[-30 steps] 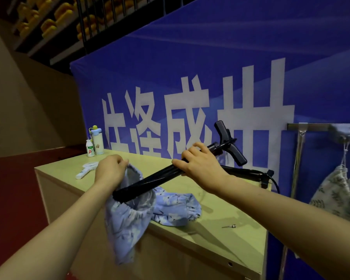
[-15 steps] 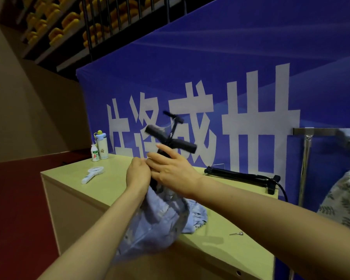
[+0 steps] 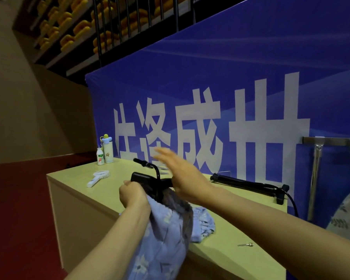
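Left hand (image 3: 132, 194) is fisted tight on the mouth of the blue flower-print cloth bag (image 3: 166, 239), fingers curled round the bunched rim. The bag hangs from that grip over the front edge of the pale wooden counter (image 3: 77, 184), and part of it lies on the top, just right of the left wrist. Black hand pump (image 3: 140, 176) stands in the bag with its barrel hidden by cloth. Only its T-handle and a curved hose end stick out, right above the left knuckles; touching them or not, can't tell. Right hand (image 3: 183, 175) is flat and open, fingers (image 3: 163, 155) straight, motion-blurred, gripping nothing. It sits just right of the pump handle and covers the handle's right end; contact unclear. Beyond the right fingers hangs a blue banner with large white characters (image 3: 251, 67). Right of the right wrist, a second long black tool with a cable (image 3: 249, 183) lies on the counter, well apart from the bag. A small metal fitting (image 3: 246, 244) lies under the right forearm. Left of the left fingers, well apart, lies a white handheld fan (image 3: 98, 177). Farther back a small white drink bottle (image 3: 100, 157) stands just beside a pale blue flask (image 3: 107, 148).
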`<move>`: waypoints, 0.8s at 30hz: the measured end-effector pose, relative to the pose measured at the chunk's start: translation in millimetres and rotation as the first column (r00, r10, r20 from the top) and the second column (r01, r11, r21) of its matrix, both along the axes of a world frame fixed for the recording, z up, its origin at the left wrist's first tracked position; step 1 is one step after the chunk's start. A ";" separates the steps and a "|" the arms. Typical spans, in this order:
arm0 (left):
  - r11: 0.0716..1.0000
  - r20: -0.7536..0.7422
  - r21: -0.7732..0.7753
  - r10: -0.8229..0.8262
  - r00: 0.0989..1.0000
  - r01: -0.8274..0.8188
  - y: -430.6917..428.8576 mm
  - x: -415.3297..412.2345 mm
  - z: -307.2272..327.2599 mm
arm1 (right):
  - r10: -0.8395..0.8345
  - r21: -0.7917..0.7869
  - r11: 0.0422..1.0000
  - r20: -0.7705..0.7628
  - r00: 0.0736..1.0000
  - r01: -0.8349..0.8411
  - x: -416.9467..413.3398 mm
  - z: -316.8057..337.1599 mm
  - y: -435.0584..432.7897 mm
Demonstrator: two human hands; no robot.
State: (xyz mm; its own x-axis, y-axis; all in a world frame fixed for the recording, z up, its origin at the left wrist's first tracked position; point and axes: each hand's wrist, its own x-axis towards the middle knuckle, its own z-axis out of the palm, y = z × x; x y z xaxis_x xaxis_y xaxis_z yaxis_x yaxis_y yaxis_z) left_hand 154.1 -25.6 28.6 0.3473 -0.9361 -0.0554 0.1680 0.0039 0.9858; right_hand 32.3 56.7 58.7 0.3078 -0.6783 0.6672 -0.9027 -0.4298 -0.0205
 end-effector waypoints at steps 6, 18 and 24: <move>0.999 -0.084 0.049 -0.007 0.996 0.011 0.7 2.6 2.3 | -0.358 0.511 0.859 0.562 0.746 0.027 -46.4 -20.2 -11.7; 0.998 0.047 -0.050 -0.025 0.999 0.027 12.5 -13.6 24.8 | -0.095 0.474 0.774 0.742 0.664 -0.419 -13.0 -42.8 -1.7; 0.994 0.127 -0.068 -0.080 0.989 0.089 21.5 -24.7 22.9 | -0.234 0.373 0.928 0.616 0.752 -0.016 6.9 -34.3 -9.6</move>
